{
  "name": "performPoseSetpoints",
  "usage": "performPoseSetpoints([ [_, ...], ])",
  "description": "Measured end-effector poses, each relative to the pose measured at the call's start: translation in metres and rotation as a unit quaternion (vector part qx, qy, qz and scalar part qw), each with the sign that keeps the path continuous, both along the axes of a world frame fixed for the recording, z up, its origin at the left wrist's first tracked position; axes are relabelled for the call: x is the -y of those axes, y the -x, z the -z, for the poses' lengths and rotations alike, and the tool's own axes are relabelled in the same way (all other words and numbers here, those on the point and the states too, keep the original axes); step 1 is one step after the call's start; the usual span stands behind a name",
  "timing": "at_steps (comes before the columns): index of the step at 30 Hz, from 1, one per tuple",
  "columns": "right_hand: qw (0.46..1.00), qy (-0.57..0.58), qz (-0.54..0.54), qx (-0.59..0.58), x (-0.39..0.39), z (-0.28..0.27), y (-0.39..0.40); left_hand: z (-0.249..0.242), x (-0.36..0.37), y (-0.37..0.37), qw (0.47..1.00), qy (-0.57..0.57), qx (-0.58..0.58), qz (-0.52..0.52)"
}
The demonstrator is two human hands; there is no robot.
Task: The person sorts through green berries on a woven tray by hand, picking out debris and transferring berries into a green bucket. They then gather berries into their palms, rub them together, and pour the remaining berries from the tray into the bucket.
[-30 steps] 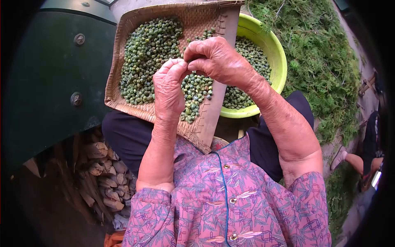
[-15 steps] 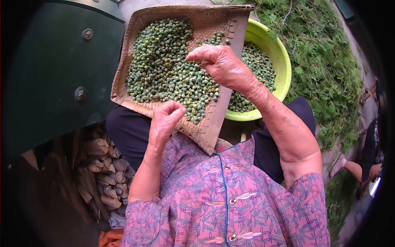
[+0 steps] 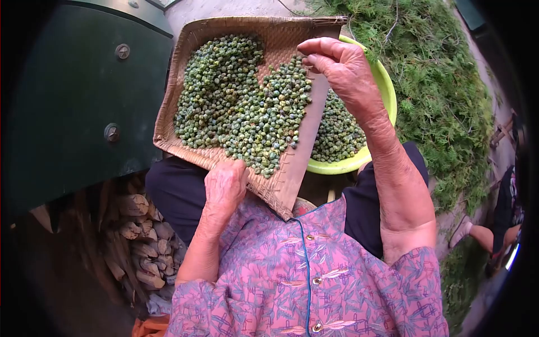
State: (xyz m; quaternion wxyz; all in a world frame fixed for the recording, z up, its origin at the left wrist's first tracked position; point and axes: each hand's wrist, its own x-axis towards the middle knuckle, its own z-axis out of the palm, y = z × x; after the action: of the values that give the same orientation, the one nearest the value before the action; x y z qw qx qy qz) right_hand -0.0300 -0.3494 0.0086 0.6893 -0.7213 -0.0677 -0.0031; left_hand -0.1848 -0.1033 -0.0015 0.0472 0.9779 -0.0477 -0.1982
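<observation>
A woven winnowing basket point(image 3: 281, 37) with a flat wooden lip point(image 3: 306, 137) rests across my lap. Small round green fruits point(image 3: 247, 106) cover much of its floor. My left hand point(image 3: 225, 182) is closed at the basket's near edge, its fingertips beside the lowest fruits; what they hold, if anything, is hidden. Over the right side of the basket, my right hand point(image 3: 347, 67) has thumb and fingertips drawn together at the upper end of the pile. Nothing between them can be made out. Partly under the lip stands a yellow-green basin point(image 3: 387, 92) with similar fruits point(image 3: 337, 132).
Cut green branches point(image 3: 438, 95) spread over the ground at the right. Split firewood point(image 3: 149, 241) is stacked at the lower left, below a dark green panel point(image 3: 73, 101) with round metal studs. Another person's leg point(image 3: 481, 235) shows at the far right.
My right hand has shifted up and right, from above the pile's middle to its upper right end. My left hand has come lower to the near edge. The fruits reach farther along the right side.
</observation>
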Motion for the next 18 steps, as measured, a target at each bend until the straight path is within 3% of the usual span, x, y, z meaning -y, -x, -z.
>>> performPoseSetpoints([
  [2,1.000,0.026,0.012,0.013,0.008,-0.003,-0.003,0.021,0.007,-0.024,0.976,0.161,0.136,0.047],
  [6,0.999,0.000,0.036,0.014,0.018,-0.010,-0.007,0.075,0.031,-0.083,0.949,0.212,0.192,0.132],
  [12,0.998,0.005,0.055,0.019,0.022,-0.010,-0.007,0.106,0.053,-0.136,0.959,0.207,0.126,0.145],
  [15,0.998,-0.010,0.057,0.011,0.023,-0.012,-0.006,0.128,0.048,-0.158,0.944,0.223,0.198,0.143],
  [18,0.998,-0.020,0.060,0.008,0.027,-0.013,-0.006,0.130,0.050,-0.181,0.950,0.241,0.163,0.115],
])
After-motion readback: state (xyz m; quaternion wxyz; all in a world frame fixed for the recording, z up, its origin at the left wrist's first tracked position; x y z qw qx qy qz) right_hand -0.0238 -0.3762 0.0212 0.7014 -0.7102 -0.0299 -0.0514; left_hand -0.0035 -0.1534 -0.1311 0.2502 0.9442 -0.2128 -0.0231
